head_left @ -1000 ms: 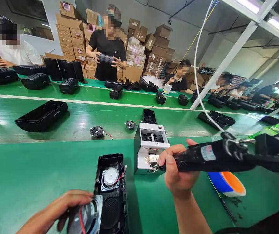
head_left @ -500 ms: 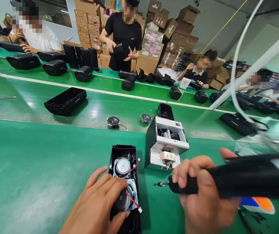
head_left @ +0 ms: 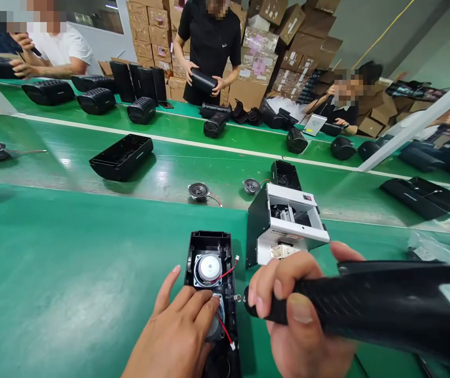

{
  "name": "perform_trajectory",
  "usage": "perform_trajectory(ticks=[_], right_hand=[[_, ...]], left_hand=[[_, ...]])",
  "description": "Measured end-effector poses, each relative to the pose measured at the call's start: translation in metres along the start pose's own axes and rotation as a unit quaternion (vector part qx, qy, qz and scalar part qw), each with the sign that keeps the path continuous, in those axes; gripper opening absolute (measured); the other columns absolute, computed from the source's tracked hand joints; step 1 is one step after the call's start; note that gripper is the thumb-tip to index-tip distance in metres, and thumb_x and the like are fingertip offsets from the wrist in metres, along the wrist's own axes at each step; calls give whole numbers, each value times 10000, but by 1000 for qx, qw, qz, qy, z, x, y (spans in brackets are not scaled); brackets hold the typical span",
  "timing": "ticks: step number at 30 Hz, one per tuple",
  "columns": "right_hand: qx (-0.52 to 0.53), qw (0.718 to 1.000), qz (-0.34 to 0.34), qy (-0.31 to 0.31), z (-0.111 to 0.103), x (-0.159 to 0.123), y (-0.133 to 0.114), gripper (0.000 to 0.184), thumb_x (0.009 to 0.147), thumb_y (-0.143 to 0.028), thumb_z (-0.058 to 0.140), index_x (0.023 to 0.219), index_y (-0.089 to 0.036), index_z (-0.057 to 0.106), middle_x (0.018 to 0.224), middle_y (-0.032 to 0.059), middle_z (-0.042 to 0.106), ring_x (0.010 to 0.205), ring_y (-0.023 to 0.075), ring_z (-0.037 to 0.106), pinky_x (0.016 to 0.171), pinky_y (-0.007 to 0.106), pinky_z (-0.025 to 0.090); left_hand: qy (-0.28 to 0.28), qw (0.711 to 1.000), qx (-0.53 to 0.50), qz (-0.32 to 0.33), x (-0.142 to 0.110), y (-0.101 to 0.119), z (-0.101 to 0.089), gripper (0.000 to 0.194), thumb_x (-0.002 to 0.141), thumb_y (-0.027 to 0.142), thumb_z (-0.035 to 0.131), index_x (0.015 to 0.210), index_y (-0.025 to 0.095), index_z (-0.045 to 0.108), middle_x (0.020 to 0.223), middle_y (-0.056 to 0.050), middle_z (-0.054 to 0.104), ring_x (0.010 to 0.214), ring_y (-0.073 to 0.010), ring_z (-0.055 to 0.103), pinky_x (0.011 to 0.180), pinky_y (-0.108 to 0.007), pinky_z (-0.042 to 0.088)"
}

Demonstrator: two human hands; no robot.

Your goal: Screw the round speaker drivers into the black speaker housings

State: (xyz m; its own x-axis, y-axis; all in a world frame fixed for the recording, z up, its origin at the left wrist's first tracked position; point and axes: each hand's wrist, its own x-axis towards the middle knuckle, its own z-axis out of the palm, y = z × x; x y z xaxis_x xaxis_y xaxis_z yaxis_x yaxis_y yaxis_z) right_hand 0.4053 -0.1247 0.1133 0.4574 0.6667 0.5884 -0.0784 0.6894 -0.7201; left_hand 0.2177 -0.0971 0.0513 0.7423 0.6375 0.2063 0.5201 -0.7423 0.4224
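Open black speaker housing point(head_left: 211, 247) flat on the green desk point(head_left: 71, 273), long axis running away from the camera; inside it, a small round driver with a white cone point(head_left: 210, 268) seated near the far end, a red wire point(head_left: 228, 269) leading from it to a white plug. Second, larger driver point(head_left: 215, 325) lower in the same housing, mostly hidden under the left hand point(head_left: 178, 336); another red wire point(head_left: 224, 328) with a white plug trailing off its right edge.

Left hand flat on that larger driver, fingers spread and pressing down, not closed around anything. Right hand point(head_left: 299, 315) wrapped tight around the black electric screwdriver point(head_left: 366, 304), held nearly level, its bit tip point(head_left: 237, 297) just at the right rim of the housing beside the left fingertips.

Just beyond the right hand, a white and black box-shaped screw feeder point(head_left: 288, 223) with an open top. Further out on the conveyor belt point(head_left: 162, 168): two loose small drivers point(head_left: 199, 191), point(head_left: 252, 185), and an empty black housing point(head_left: 121, 156).

Across the belt, people handling black speakers, with stacked cardboard boxes point(head_left: 256, 63) behind them.
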Motion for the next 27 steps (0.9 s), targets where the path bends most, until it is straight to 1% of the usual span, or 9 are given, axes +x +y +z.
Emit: perform_trajectory(ticks=[3, 6, 8, 12, 16, 18, 22, 24, 27], right_hand=[[-3, 1000, 5, 1, 3, -2, 12, 472, 1123, -275, 768, 1522, -343, 524, 856, -58, 623, 545, 149, 613, 503, 298, 545], [-14, 1000, 5, -5, 3, -4, 19, 461, 1130, -261, 752, 1526, -342, 531, 862, -57, 618, 553, 141, 615, 521, 291, 561], [-23, 1000, 7, -14, 1, -6, 22, 460, 1136, -255, 733, 1538, -349, 529, 879, -49, 618, 562, 146, 616, 521, 302, 566], [-25, 999, 15, -16, -2, -8, 25, 465, 1145, -255, 720, 1549, -346, 510, 893, -45, 616, 568, 155, 615, 515, 315, 571], [-17, 1000, 19, -14, -2, -7, 28, 454, 1147, -246, 727, 1538, -338, 514, 901, -47, 626, 578, 150, 623, 538, 310, 580], [-15, 999, 27, -15, -3, -8, 29, 457, 1152, -254, 726, 1545, -345, 512, 909, -48, 628, 590, 148, 627, 553, 307, 582], [6, 999, 41, -19, -6, -13, 31, 478, 1165, -255, 720, 1575, -357, 496, 955, -46, 619, 637, 132, 636, 595, 291, 584], [15, 998, 48, -25, -9, -16, 32, 502, 1164, -241, 720, 1593, -354, 485, 979, -40, 617, 669, 132, 642, 621, 295, 581], [15, 998, 54, -31, -11, -18, 33, 524, 1163, -228, 713, 1611, -352, 470, 990, -35, 613, 694, 136, 642, 642, 306, 566]], left_hand=[[-4, 1000, 6, 0, -1, -1, 2, 575, 839, 90, 747, 1381, 276, 697, 1322, 2, 847, 1098, -275, 821, 1361, -656, 330], [-18, 1000, -2, -15, -4, -2, 4, 577, 851, 99, 743, 1391, 292, 678, 1338, 19, 840, 1126, -276, 814, 1346, -650, 358], [-28, 999, -3, -17, -6, -2, 5, 585, 880, 100, 713, 1420, 316, 656, 1355, 39, 830, 1149, -259, 806, 1343, -611, 368], [-13, 999, 46, 11, -10, -6, 6, 547, 945, 109, 647, 1457, 301, 636, 1386, 17, 822, 1172, -251, 796, 1268, -523, 437], [-5, 997, 75, 37, -9, -8, 5, 515, 937, 129, 650, 1431, 274, 653, 1349, 10, 836, 1118, -260, 801, 1186, -506, 467], [-2, 998, 61, 19, -8, -5, 5, 519, 923, 120, 649, 1415, 285, 662, 1330, 25, 838, 1102, -248, 795, 1206, -503, 425], [18, 997, 38, -61, -6, 7, 5, 577, 863, 25, 613, 1353, 317, 693, 1285, 74, 836, 1115, -210, 773, 1287, -463, 256], [20, 997, 30, -72, -6, 12, 5, 581, 842, 12, 619, 1328, 318, 709, 1269, 81, 838, 1118, -205, 768, 1300, -447, 209], [13, 997, 13, -71, -5, 14, 2, 584, 848, 19, 627, 1340, 321, 713, 1278, 75, 837, 1129, -209, 764, 1310, -445, 178]])
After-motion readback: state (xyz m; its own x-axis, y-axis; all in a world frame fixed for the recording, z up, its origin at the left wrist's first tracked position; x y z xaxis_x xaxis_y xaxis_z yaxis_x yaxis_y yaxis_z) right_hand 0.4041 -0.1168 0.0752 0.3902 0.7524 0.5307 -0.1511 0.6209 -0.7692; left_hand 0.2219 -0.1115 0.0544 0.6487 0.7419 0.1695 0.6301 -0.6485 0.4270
